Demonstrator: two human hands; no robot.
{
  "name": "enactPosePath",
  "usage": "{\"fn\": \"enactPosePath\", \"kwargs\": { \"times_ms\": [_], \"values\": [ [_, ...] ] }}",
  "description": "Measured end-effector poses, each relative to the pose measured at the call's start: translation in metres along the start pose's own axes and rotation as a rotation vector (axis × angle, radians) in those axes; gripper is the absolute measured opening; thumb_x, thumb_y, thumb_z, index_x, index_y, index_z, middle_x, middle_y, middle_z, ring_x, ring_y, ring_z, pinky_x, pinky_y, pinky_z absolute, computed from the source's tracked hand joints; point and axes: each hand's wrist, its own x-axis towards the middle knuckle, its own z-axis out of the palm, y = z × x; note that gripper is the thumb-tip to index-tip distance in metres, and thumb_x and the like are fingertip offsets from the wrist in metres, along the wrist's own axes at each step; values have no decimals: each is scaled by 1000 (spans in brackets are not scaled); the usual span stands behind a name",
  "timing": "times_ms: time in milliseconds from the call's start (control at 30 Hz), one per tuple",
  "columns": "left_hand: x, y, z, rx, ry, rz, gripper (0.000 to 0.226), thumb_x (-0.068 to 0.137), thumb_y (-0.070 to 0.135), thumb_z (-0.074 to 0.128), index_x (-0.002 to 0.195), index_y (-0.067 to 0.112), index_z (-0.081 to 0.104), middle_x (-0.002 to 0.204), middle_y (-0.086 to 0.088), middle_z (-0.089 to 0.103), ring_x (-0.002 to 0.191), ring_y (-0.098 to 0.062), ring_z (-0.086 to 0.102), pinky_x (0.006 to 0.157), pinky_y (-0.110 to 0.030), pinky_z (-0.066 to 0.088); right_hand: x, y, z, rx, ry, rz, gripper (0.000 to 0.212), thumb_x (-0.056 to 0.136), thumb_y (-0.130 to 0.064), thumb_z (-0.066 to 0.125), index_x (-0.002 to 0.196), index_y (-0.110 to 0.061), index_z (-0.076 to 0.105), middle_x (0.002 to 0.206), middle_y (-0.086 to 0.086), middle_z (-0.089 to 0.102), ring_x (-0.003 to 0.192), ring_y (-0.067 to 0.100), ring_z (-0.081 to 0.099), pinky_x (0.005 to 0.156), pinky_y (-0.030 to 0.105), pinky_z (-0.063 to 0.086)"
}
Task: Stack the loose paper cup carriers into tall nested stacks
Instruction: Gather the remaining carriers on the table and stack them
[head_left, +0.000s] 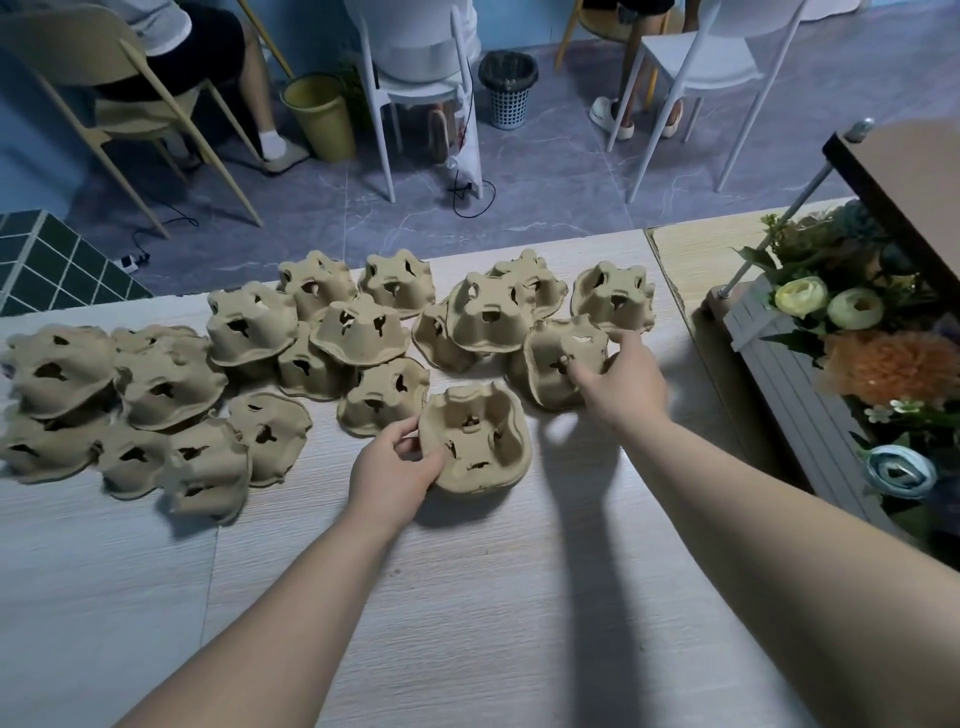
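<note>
My left hand pinches the upturned carrier while my right hand grips another carrier at one o'clock; I'd align cup wells before nesting.

- The far half of the table is crowded by loose carriers, touching or overlapping.
- The right side is walled by a flower box.
- Bare tabletop is left along the near edge.

flower box, yellow bucket, mesh wastebasket
</note>
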Motion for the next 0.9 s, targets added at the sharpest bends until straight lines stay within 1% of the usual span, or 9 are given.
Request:
{"fn": "enactPosePath", "kwargs": {
  "times_ms": [133, 233, 367, 467, 567, 667, 767, 833, 900],
  "values": [
    [-6, -3, -1, -13, 5, -8, 48, 57, 35, 71, 104, 41, 64, 105, 9, 72, 101, -11, 68, 91, -45, 56, -12, 3, 2, -20, -34, -7, 61, 75, -45, 67, 124, -15, 47, 118, 8, 57, 106, 29, 56, 75, 32, 40],
    [-12, -5, -3, -1, 20, 9, 53, 60, 35, 73, 112, 37, 66, 105, 7, 73, 100, -10, 68, 90, -44, 56, -14, -1, 3, -37, -71, -20, 56, 77, -42, 64, 123, -12, 50, 120, 8, 56, 106, 28, 55, 74, 32, 40],
    [-17, -12, -4, -1, 73, 41, 37, 80, 12, 74, 106, 37, 65, 99, 9, 72, 98, -9, 69, 89, -43, 56, -19, -5, 4, -47, -120, -36, 45, 78, -39, 64, 112, -12, 50, 116, 8, 49, 99, 26, 53, 72, 30, 35],
    [-18, -15, -5, 10, 107, 67, 36, 82, 9, 72, 109, 33, 65, 94, 16, 68, 96, -3, 66, 91, -41, 56, -26, -1, 0, -59, -120, -38, 43, 77, -39, 65, 107, -13, 49, 112, 7, 47, 91, 26, 50, 71, 31, 36],
    [-19, -16, -6, -14, 139, 80, 39, 81, 6, 71, 117, 22, 66, 98, 9, 68, 97, -6, 66, 92, -44, 55, -34, 6, -7, -45, -102, -31, 40, 75, -39, 65, 101, -12, 50, 108, 7, 48, 86, 24, 47, 71, 31, 35],
    [-19, -19, -7, -36, 147, 86, 40, 82, 6, 71, 118, 21, 66, 104, 5, 70, 98, -7, 66, 92, -45, 55, -45, 17, -13, -30, -62, -53, 34, 74, -38, 65, 92, -14, 51, 104, 8, 46, 98, 28, 48, 78, 32, 38],
    [-20, -23, -8, -49, 149, 81, 41, 82, 7, 72, 120, 20, 66, 106, 3, 70, 100, -8, 66, 93, -46, 55, -56, 31, -18, -88, 24, -104, 26, 77, -36, 67, 87, -14, 56, 110, 8, 44, 114, 29, 37, 91, 31, 33],
    [-22, -25, -8, -59, 155, 81, 41, 82, 8, 73, 122, 18, 65, 105, 4, 70, 99, -8, 66, 92, -46, 55, -61, 38, -19, -124, 60, -158, 21, 81, -32, 68, 86, -13, 61, 116, 9, 44, 118, 29, 34, 88, 29, 31],
    [-23, -26, -7, -67, 163, 85, 39, 83, 9, 73, 120, 18, 66, 102, 6, 69, 99, -7, 66, 92, -46, 55, -64, 40, -18, -90, 79, -234, 15, 81, -25, 70, 85, -11, 65, 117, 10, 46, 114, 30, 40, 82, 26, 31]
  ]
}}
